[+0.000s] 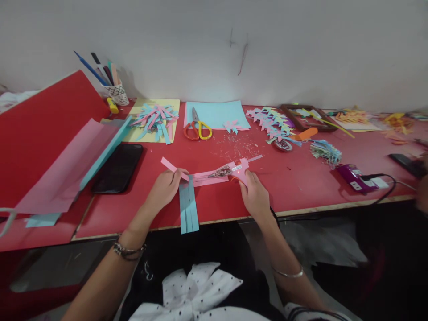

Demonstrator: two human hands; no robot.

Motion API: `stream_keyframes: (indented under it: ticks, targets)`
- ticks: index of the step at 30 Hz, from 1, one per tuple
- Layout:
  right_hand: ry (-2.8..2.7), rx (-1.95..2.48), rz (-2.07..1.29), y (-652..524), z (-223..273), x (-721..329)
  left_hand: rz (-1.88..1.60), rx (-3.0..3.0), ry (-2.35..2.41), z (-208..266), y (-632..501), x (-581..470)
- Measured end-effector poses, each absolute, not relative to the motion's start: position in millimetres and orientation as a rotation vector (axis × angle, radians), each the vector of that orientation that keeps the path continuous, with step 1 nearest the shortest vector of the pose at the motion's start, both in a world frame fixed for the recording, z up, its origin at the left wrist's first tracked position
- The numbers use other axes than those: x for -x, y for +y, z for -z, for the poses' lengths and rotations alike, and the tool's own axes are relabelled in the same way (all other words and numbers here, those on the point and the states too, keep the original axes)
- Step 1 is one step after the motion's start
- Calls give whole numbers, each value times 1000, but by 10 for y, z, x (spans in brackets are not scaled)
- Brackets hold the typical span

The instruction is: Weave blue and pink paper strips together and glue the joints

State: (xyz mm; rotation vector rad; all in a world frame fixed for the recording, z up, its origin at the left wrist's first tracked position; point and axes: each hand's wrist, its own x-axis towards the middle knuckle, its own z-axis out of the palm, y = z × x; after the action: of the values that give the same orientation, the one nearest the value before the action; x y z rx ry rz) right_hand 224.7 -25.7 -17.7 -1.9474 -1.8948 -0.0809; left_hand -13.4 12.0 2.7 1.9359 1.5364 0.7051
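Note:
My right hand (257, 192) is wrapped round the handle of a pink glue gun (241, 170), whose nozzle points left over the paper. A glue stick (256, 158) sticks out of its back end. My left hand (168, 185) pinches a pink paper strip (169, 164), its free end pointing up and left. Beneath the nozzle lies a longer pink paper strip (203, 179). Several blue paper strips (189, 207) hang from its left end, down over the table's front edge. The fingertips of my left hand are close to where the pink and blue strips meet.
Scissors (197, 127) rest on blue paper (217, 109), beside a heap of cut strips (155, 120). A black phone (118, 168) lies left, a pen cup (117, 92) behind it. Braided paper chains (272, 122) and a purple power box (357, 178) are right. Another person's hand (423, 187) shows at the right edge.

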Motion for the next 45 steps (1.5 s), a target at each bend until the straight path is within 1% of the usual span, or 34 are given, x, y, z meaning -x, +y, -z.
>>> stream_keyframes:
  ticks: [6, 23, 26, 30, 34, 36, 38, 39, 40, 41, 44, 45]
  targets:
    - [-1846, 2022, 90, -268, 167, -2379, -675, -1919, 1520, -32, 119, 127]
    - [-1755, 2044, 170, -300, 114, -2671, -666, -1945, 1545, -19, 129, 142]
    - [-1702, 2068, 160, -267, 112, -2722, -671, -1936, 1537, -25, 132, 138]
    - [-1583, 2156, 231, -129, 86, -2840, -659, -1914, 1540, -59, 121, 120]
    - [-1650, 2295, 230, 25, -5, -2916, -674, -1923, 1559, -71, 113, 109]
    - [-1674, 2337, 287, 61, -95, -2873, -679, -1946, 1565, -62, 112, 108]
    - [-1617, 2310, 381, 66, -207, -2738, -694, -1959, 1553, -51, 110, 108]
    - [-1598, 2248, 373, 64, -263, -2633, -702, -1956, 1544, -47, 108, 107]
    - [-1625, 2157, 297, 60, -313, -2507, -709, -1947, 1537, -45, 106, 106]
    - [-1698, 2030, 150, 58, -355, -2364, -716, -1936, 1529, -44, 104, 104]
    - [-1956, 1562, -549, 73, -415, -1925, -741, -1932, 1486, -44, 96, 103]
    - [-2002, 1462, -726, 85, -418, -1804, -752, -1932, 1469, -41, 93, 104]
